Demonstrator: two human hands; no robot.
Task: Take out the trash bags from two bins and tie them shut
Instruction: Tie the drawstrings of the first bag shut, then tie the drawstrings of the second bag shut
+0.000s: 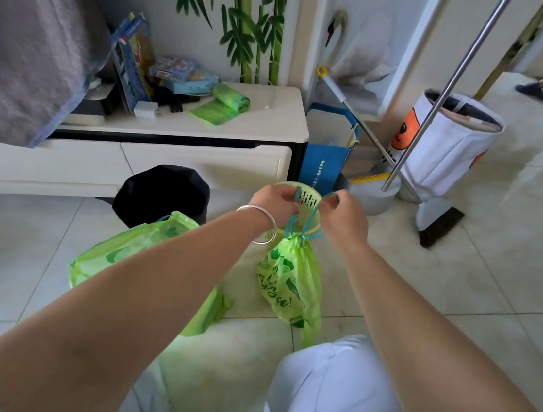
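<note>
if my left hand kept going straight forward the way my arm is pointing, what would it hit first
Most likely the small green basket bin just beyond the left hand, which pinches the bag's drawstring. Depth is unclear; the blue paper bag lies further along.

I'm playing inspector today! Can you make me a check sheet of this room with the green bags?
Surface: tiled floor, shiny.
Job's things: cinched green bag hangs by its blue drawstrings; second green bag lies on the floor; black bin; small green bin.
Clutter: bag roll and boxes on the white cabinet.
Hands: left hand and right hand each pinch a drawstring.
Cables: nothing seen.
Surroundings: broom, someone's feet far right.
</note>
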